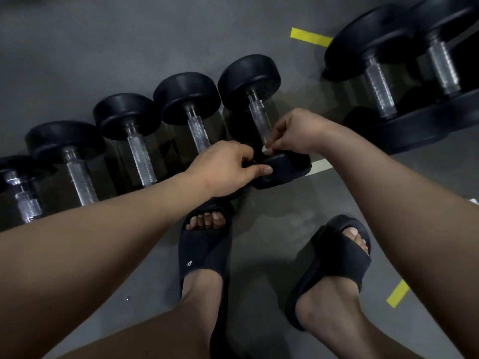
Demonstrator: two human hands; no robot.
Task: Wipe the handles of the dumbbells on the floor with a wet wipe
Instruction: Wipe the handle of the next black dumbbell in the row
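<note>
On the grey floor (129,42) a row of black-headed dumbbells lies side by side, four smaller dumbbells (137,154) to the left and two larger dumbbells (378,92) well apart on the right, with strips of yellow tape (311,37) and a white line (321,165) on the floor. Two feet in black slippers (204,250) stand just in front of the row. The dumbbell (248,79) being cleaned lies with its long axis running away from the person, tilted slightly left, its knurled metal handle (259,117) bare along most of its length. The left hand (223,169) reaches in from the left and grips the near head, thumb lying along its rim. The right hand (295,133), wrist bent, pinches a small white wet wipe (265,149) against the near end of the handle, just above that head.
</note>
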